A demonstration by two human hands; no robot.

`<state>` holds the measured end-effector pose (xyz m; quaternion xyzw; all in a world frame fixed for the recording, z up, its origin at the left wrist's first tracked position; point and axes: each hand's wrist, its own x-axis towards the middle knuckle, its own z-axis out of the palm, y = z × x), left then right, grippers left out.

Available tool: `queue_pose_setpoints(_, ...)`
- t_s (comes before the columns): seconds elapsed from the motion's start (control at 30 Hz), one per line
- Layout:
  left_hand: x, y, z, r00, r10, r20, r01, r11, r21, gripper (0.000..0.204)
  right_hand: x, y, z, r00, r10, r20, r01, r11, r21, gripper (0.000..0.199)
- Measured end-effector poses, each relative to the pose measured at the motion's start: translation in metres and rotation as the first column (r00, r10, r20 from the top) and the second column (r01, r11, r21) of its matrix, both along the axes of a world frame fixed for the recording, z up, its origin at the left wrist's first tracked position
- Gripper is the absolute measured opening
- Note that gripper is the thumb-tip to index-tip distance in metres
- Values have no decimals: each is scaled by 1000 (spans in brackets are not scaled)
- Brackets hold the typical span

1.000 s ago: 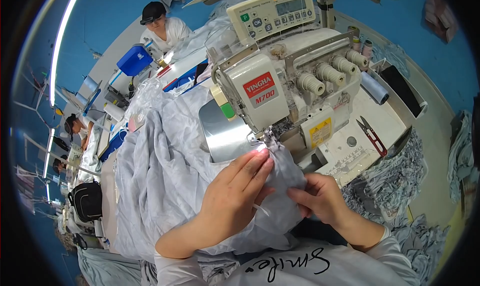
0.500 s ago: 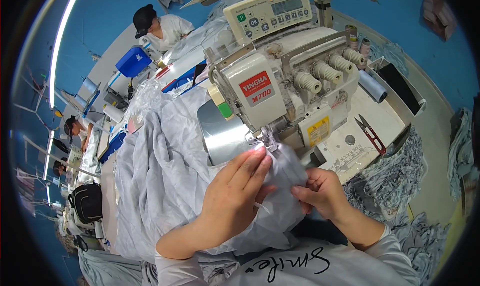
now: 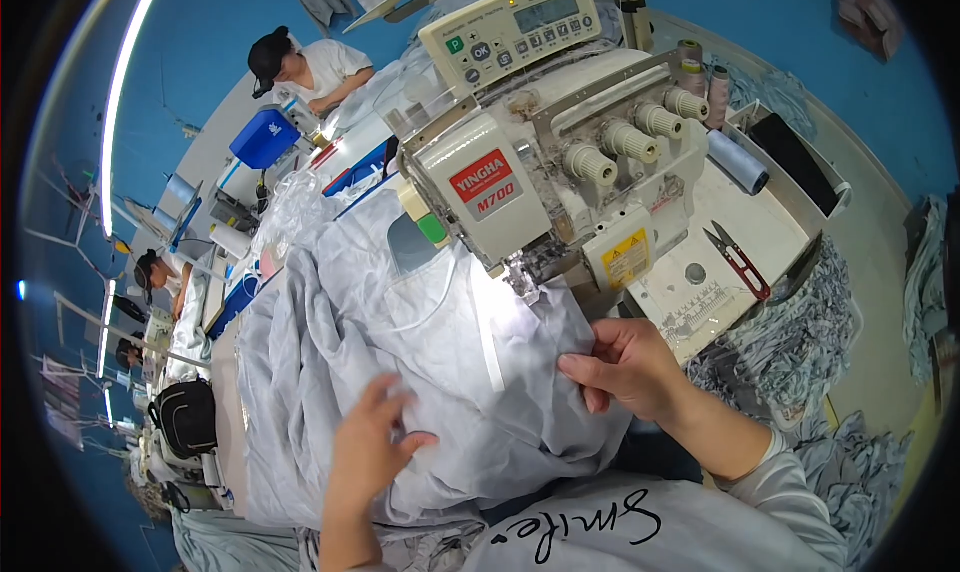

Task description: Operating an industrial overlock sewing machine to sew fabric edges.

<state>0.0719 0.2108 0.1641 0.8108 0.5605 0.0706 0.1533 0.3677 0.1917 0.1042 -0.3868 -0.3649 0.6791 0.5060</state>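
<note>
A large pale grey-white cloth lies bunched across the sewing table, one part running under the presser foot of a white overlock sewing machine. Down from the lit needle area, a narrow white strip lies along the cloth. My right hand pinches the cloth's right edge between thumb and fingers, just below the machine. Over the middle of the cloth is my left hand, slightly blurred, thumb and fingers apart, holding nothing. Whether it touches the cloth I cannot tell.
Red-handled thread snips lie on the machine bed at right, near a blue-grey thread spool. Crumpled grey fabric is heaped beyond the bed's right edge. A black backpack stands far left; a co-worker sits at the back.
My left hand has let go near the presser foot and moved down and left, its fingers opening. The cloth by the needle now lies flatter, showing the white strip. My right hand still pinches it.
</note>
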Motion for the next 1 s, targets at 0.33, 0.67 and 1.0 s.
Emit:
queue_pose_setpoints(0.33,-35,-36,-49,371,-43,928,-359,915,186,14,-1,5,6,999,-27,-21,26,1000,-12,13)
queue_pose_setpoints(0.67,-46,-15,-11,458,-235,857,-367,828,423,22,5,6,9,999,11,37,-10,999,-32,13)
queue_pose_setpoints(1.0,-52,24,-22,549,-147,823,-468,762,448,16,4,-2,6,982,161,97,-152,984,-96,18)
